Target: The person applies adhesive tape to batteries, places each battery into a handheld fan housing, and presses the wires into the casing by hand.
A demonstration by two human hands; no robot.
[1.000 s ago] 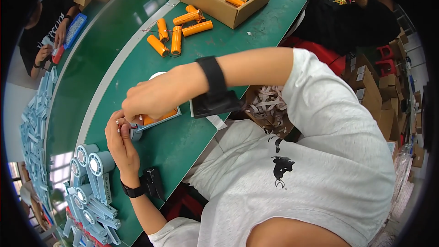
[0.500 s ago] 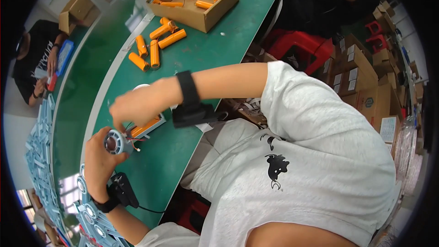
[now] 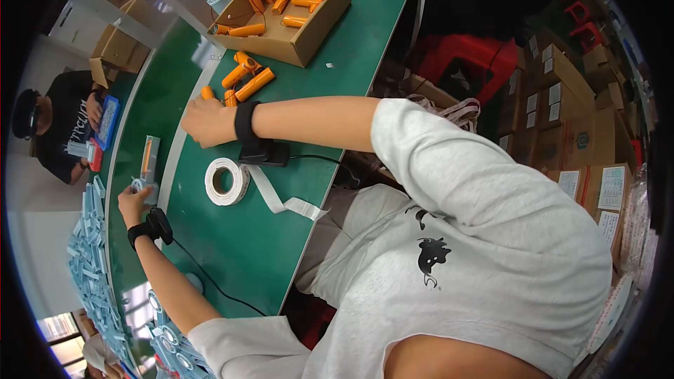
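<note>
My left hand (image 3: 133, 203) is at the far left side of the green table, its fingers closed round the round end of a light-blue fan casing (image 3: 153, 149). An orange battery cell (image 3: 145, 163) shows inside the casing's long part. My right hand (image 3: 208, 125) reaches over the table to the loose orange batteries (image 3: 254, 84). Its fingertips are hidden behind the hand, so a grip on a battery cannot be made out. Between my arms lies a roll of white tape (image 3: 239, 186), with a loose strip (image 3: 277, 200) running to the table's near edge.
A cardboard box (image 3: 309, 45) of orange batteries stands at the back. Light-blue casings lie heaped at the left (image 3: 95, 274) and beside my left forearm (image 3: 172, 340). A cable (image 3: 217, 281) trails from my left wrist. Across the table a person (image 3: 60, 119) works; a red stool (image 3: 463, 63) stands right.
My left hand has moved away to the far left, with the casing now in it. My right hand has left the casing and moved up to the batteries, uncovering the tape roll.
</note>
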